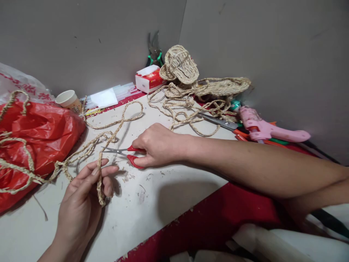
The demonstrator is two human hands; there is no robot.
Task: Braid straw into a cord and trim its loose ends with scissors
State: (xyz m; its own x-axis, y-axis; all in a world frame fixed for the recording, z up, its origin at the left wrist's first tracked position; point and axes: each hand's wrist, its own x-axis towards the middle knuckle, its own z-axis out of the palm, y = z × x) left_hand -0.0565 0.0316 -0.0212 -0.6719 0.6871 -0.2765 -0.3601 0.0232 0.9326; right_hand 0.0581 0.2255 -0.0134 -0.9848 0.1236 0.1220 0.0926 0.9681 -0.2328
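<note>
My left hand pinches a braided straw rope between thumb and fingers, its short end hanging down past them. From there the rope runs up to a loop on the white board and joins more strands to the left. My right hand grips small scissors with red handles, fingers in the loops. Their blades are parted and reach the rope just above my left fingertips. Whether the blades touch the rope on both sides, I cannot tell.
A red plastic bag with rope over it lies left, beside a paper cup. Behind are a tissue pack, pruning shears and coiled rope. At right lie larger scissors and a pink glue gun.
</note>
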